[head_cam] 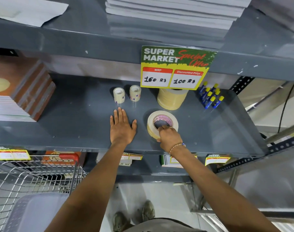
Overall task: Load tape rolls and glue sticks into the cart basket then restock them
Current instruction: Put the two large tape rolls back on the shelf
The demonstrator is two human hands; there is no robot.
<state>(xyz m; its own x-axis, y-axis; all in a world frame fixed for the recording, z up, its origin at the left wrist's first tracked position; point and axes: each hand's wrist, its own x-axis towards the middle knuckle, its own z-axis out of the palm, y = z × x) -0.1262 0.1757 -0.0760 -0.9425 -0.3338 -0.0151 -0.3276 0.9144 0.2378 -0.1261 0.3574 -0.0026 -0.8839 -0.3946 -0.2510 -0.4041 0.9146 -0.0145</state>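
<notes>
A cream tape roll with a pink inner label lies flat on the grey shelf. My right hand grips its near rim, fingers hooked into the core. Flat on the shelf to the left rests my left hand, fingers spread and holding nothing. Behind it stand two small clear tape rolls. A stack of cream tape rolls sits further back, partly behind the price sign. Several blue glue sticks with yellow caps stand at the right rear.
A green price sign hangs from the upper shelf edge. Stacked notebooks fill the shelf's left end. The wire cart with a grey basket stands at the lower left. Paper reams lie on the top shelf.
</notes>
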